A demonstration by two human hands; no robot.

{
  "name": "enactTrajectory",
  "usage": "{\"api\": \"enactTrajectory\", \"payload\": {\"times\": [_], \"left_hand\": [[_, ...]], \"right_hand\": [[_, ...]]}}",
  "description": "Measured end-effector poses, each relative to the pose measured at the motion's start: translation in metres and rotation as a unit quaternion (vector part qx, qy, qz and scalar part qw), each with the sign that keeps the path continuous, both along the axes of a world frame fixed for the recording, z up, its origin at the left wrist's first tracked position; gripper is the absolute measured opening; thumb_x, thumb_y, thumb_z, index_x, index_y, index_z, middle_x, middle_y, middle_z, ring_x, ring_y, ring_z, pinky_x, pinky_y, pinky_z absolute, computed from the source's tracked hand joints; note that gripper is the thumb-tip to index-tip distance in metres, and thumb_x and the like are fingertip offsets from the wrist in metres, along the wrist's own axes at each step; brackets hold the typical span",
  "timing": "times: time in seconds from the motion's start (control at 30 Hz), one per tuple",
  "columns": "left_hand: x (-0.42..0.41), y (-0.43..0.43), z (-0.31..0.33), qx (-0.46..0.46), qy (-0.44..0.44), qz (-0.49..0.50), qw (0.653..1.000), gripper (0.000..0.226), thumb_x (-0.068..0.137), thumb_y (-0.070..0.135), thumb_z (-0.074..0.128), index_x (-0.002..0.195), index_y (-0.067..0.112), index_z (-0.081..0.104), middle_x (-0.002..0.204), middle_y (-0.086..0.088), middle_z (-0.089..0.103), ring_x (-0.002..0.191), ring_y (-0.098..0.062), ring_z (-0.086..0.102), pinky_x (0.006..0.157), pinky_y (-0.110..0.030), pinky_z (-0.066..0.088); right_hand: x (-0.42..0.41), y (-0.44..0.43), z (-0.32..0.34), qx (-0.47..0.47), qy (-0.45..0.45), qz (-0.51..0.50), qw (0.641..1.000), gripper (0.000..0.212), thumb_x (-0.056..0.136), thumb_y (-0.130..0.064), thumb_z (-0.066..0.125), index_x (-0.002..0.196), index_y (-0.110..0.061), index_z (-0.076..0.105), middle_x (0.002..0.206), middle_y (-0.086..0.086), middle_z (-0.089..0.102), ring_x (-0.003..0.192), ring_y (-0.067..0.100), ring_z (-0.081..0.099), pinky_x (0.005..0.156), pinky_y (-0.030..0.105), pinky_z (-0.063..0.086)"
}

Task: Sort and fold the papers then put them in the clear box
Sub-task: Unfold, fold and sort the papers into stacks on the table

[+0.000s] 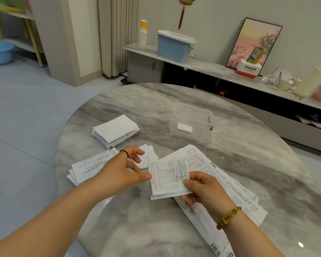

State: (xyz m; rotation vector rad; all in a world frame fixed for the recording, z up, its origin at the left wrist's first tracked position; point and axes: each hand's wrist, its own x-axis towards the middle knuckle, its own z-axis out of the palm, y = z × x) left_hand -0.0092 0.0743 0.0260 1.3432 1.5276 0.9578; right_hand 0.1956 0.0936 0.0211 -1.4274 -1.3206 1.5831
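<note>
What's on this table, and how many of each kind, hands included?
Clear box: 1
Paper piles: 3, folded stack, left pile, long sheets
Small loose sheet: 1
Paper in box: 1
Held paper: 1
Hands: 2, left hand, right hand
Total: 9

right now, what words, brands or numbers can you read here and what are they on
"Panasonic": on the white and red box on the shelf.
Too small to read: the folded paper in the right hand.
Blurred, unreadable: the long sheets under it, the left pile, the yellow carton.
</note>
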Motion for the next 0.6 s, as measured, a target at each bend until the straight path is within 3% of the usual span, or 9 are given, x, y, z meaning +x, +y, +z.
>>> {"api": "enactTrajectory", "payload": {"times": [0.07,0.13,0.23,0.4,0.5,0.6], "left_hand": [[-0.023,-0.005,0.001,0.012,0.078,0.016,0.997,0.053,0.068,0.016,0.079,0.098,0.040,0.043,0.102,0.011,0.047,0.091,-0.004,0.051,0.072,-0.013,0.039],[-0.047,-0.010,0.001,0.002,0.159,0.030,0.987,0.072,0.066,0.019,0.080,0.122,0.037,0.039,0.121,0.008,0.041,0.114,-0.010,0.042,0.089,-0.017,0.034],[-0.081,-0.016,-0.002,-0.048,0.216,0.027,0.975,0.101,0.063,0.023,0.082,0.143,0.030,0.020,0.145,0.003,0.028,0.136,-0.015,0.025,0.108,-0.027,0.027],[-0.109,-0.020,-0.019,-0.133,0.232,-0.004,0.964,0.120,0.060,0.029,0.084,0.147,0.028,0.000,0.152,-0.002,0.021,0.140,-0.018,0.022,0.112,-0.029,0.027],[-0.116,-0.019,-0.024,-0.152,0.227,-0.014,0.962,0.124,0.060,0.027,0.084,0.146,0.029,-0.005,0.151,-0.003,0.022,0.138,-0.018,0.027,0.110,-0.028,0.030],[-0.120,-0.018,-0.023,-0.163,0.214,-0.026,0.963,0.125,0.062,0.024,0.083,0.145,0.030,-0.010,0.150,-0.001,0.025,0.136,-0.017,0.031,0.108,-0.026,0.032]], "right_hand": [[-0.008,0.002,0.000,0.003,-0.013,-0.005,1.000,0.020,0.090,0.004,0.047,0.079,-0.006,0.062,0.061,0.002,0.068,0.038,0.007,0.055,0.036,0.016,0.039],[-0.017,0.005,0.000,0.011,-0.031,-0.010,0.999,0.022,0.090,0.002,0.048,0.078,-0.009,0.063,0.064,0.001,0.066,0.035,0.005,0.050,0.035,0.014,0.035],[-0.041,0.014,0.003,0.028,-0.058,0.006,0.998,0.025,0.090,0.001,0.048,0.075,-0.012,0.062,0.063,0.000,0.061,0.034,0.002,0.043,0.036,0.012,0.029],[-0.093,0.028,0.011,0.070,-0.067,0.053,0.994,0.021,0.088,0.002,0.048,0.076,-0.010,0.060,0.060,0.000,0.055,0.033,0.000,0.036,0.037,0.008,0.029],[-0.122,0.036,0.010,0.085,-0.078,0.088,0.989,0.020,0.088,0.002,0.047,0.084,-0.009,0.063,0.048,-0.014,0.055,0.033,-0.004,0.042,0.038,0.005,0.030],[-0.144,0.041,0.005,0.094,-0.106,0.123,0.982,0.023,0.089,0.002,0.046,0.101,0.001,0.066,0.066,-0.011,0.056,0.042,-0.007,0.050,0.042,0.002,0.034]]}}
